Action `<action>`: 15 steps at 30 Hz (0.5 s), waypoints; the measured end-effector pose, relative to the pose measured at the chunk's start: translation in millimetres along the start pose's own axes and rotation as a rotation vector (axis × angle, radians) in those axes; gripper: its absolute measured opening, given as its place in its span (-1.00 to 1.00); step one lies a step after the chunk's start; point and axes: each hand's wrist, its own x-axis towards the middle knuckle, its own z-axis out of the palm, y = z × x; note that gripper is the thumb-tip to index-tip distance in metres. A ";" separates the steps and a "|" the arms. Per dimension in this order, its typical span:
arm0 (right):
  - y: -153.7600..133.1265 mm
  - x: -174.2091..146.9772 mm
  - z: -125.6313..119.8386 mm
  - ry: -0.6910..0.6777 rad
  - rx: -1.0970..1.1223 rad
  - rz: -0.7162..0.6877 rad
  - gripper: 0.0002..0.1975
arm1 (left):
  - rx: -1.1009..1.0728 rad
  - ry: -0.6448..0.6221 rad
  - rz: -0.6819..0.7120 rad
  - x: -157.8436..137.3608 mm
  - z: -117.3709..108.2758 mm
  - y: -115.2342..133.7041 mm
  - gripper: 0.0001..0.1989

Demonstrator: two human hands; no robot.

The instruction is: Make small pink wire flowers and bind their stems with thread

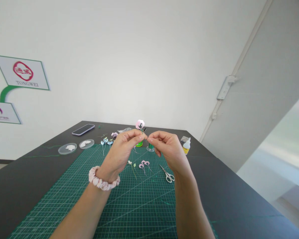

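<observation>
Near the far end of the cutting mat, my left hand and my right hand are raised with their fingertips almost meeting. Thumb and forefinger are pinched on each hand. Whatever lies between them is too fine to make out. A pale pink flower shows just above my left fingertips; whether it is held or stands behind is unclear. Behind the hands, partly hidden, are a bright green round object and a spool of green thread. Several mauve loop-shaped petals on stems lie below, beside a small white flower.
Scissors lie right on the green cutting mat. A glue bottle stands on the dark table. Blue flowers, two clear dishes with white pieces and a phone are at the left.
</observation>
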 end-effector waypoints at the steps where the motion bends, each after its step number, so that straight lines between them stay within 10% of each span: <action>1: 0.1 -0.1 -0.2 -0.001 0.004 0.000 -0.83 | 0.001 -0.009 0.004 0.1 -0.2 -0.4 -0.83; 15: 3.6 0.6 -2.7 -0.059 0.055 0.007 -0.84 | -0.023 -0.030 0.004 0.0 -2.6 -2.5 -0.85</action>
